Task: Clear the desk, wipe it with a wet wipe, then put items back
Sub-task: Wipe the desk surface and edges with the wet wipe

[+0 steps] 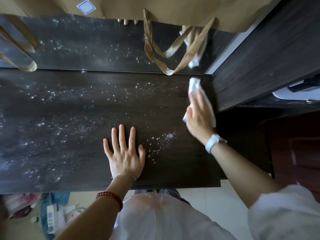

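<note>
The dark wooden desk (78, 110) lies bare, glistening with scattered wet droplets. My right hand (199, 116) presses a crumpled white wet wipe (194, 84) flat against the desk near its right edge; the wipe sticks out beyond my fingertips. Flat on the desk near the front edge rests my left hand (125, 153), fingers spread, holding nothing. A glossy dark panel at the back of the desk mirrors the hand and the wipe.
A brown paper bag (173, 9) with ribbon handles (166, 54) hangs over the back panel. A dark cabinet (268, 58) stands against the desk's right side. Several items lie on the floor (43, 213) at lower left.
</note>
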Demonstrator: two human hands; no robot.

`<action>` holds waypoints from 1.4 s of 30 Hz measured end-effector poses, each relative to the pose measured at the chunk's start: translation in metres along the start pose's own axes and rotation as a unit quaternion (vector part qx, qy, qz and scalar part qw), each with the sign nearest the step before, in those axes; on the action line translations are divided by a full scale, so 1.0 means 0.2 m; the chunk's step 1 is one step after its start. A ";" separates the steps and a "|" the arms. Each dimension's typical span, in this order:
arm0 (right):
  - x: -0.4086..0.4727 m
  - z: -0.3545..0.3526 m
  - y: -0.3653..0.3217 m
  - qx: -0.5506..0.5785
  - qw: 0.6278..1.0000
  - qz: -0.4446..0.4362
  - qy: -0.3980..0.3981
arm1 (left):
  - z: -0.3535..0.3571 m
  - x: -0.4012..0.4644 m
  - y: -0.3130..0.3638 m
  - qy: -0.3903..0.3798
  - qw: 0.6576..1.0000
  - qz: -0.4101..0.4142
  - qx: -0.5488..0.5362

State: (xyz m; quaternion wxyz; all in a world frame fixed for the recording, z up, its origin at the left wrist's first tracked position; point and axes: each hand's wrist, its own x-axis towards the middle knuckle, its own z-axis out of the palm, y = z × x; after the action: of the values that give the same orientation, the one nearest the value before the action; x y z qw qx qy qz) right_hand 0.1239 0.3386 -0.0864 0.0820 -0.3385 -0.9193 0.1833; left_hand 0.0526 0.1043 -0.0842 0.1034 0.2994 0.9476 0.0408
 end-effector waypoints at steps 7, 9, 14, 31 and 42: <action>0.14 0.14 -0.30 0.033 0.999 -0.032 -0.024 | 0.01 0.00 0.00 0.003 1.000 0.001 0.009; 0.05 0.21 -0.42 0.030 0.977 -0.195 -0.080 | 0.01 0.00 0.00 0.010 1.000 0.002 0.012; 0.23 0.01 -0.10 -0.029 0.994 -0.108 -0.013 | 0.01 0.00 0.00 0.011 1.000 0.003 0.019; 0.19 0.13 -0.23 -0.083 0.995 -0.026 -0.054 | 0.02 0.00 0.00 0.015 1.000 0.002 0.022; -0.19 -0.01 -0.01 -0.120 0.939 -0.281 -0.157 | 0.02 -0.01 -0.01 0.008 1.000 0.004 0.008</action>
State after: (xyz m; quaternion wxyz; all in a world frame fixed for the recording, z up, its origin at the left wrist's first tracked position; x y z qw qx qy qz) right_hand 0.1529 0.3129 -0.0849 -0.0560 -0.0405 -0.9934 0.0920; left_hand 0.0536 0.1026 -0.0882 0.0933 0.3037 0.9475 0.0363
